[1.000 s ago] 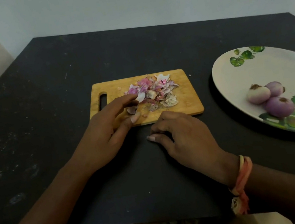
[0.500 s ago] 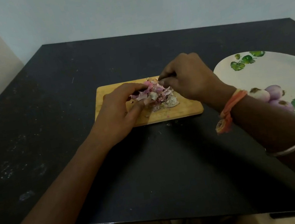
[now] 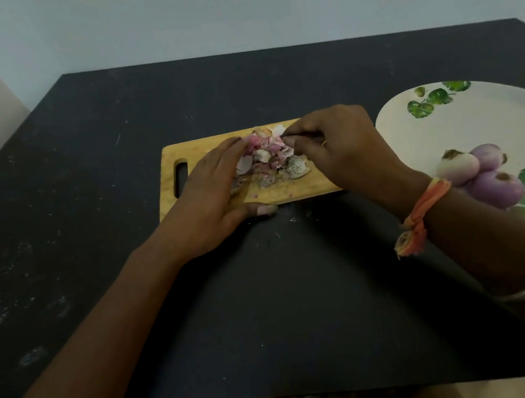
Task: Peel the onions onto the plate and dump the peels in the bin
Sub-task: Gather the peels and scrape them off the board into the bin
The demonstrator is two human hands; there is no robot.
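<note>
Left hand [image 3: 206, 204] flat against the peels [image 3: 269, 163] on the cutting board [image 3: 201, 150], right hand [image 3: 342, 147] pinching them: papery, likely weightless, best cupped from 2 sides.

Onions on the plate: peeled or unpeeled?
Peeled: three onions show smooth pale-purple flesh on the plate; loose peels lie heaped on the board.

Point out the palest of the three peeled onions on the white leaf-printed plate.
The leftmost peeled onion: it is nearly white with a brown end, while the rear onion and the front onion are plainly purple.
</note>
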